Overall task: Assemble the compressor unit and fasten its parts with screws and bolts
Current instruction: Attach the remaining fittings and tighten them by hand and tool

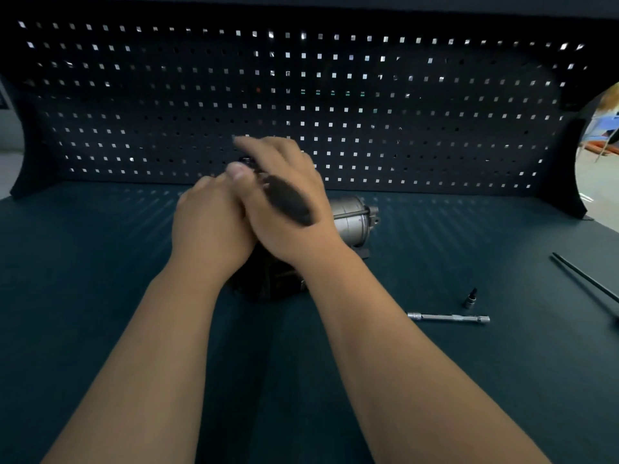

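The compressor unit stands at the middle of the dark table: its silver motor cylinder [351,217] points right and a black block [264,283] shows below my wrists. Both my hands are over its top and hide most of it. My right hand [284,209] holds a black-handled tool [289,202], blurred, whose handle lies slanted across the back of the hand; its tip is hidden. My left hand [209,226] presses against the right hand from the left. Its fingers curl down over the unit, out of sight.
A silver extension bar [449,318] lies on the table [100,262] to the right, with a small black socket bit [470,298] standing just behind it. A long black rod [586,279] lies near the right edge. A black pegboard [402,112] walls the back.
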Demonstrator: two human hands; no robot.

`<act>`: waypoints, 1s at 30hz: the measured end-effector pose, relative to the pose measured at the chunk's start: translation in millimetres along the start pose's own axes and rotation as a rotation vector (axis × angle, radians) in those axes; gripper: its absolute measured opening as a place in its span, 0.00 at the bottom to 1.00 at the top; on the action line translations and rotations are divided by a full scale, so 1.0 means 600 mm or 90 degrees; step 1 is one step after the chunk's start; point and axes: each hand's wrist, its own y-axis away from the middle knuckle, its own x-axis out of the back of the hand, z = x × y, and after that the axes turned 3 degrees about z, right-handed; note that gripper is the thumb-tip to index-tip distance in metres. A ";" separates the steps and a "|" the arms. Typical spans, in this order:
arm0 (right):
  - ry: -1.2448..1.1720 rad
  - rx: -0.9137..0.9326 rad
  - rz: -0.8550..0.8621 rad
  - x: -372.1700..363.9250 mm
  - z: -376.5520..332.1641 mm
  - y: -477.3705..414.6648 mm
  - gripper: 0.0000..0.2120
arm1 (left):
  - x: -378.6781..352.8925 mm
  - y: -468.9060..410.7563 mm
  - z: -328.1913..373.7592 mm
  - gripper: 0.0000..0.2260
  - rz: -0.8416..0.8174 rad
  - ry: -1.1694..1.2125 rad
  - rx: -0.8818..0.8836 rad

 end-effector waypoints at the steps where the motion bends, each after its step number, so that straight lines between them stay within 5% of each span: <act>1: -0.014 -0.043 -0.006 0.006 0.008 -0.004 0.24 | 0.006 0.001 0.006 0.11 0.018 -0.006 -0.010; 6: -0.122 -0.151 -0.039 0.022 0.050 -0.007 0.23 | 0.012 0.002 0.020 0.15 0.027 0.017 0.007; 11: -0.077 0.031 0.113 0.000 0.022 0.007 0.21 | 0.018 0.007 0.021 0.10 0.059 0.161 0.113; 14: -0.027 0.097 0.144 -0.024 -0.002 0.015 0.16 | 0.020 0.012 0.033 0.08 0.047 0.138 0.074; 18: 0.026 0.040 0.077 -0.030 -0.021 0.014 0.10 | 0.024 0.012 0.060 0.22 -0.023 0.228 0.100; 22: -0.090 -0.004 0.094 -0.009 -0.006 0.005 0.15 | 0.011 0.003 0.011 0.07 -0.029 0.045 0.065; 26: -0.213 -0.197 0.054 0.016 0.031 -0.007 0.23 | 0.016 0.003 0.016 0.12 0.038 0.072 0.009; 30: -0.173 -0.128 0.052 0.015 0.039 0.000 0.26 | 0.019 0.003 0.017 0.13 0.018 0.079 0.018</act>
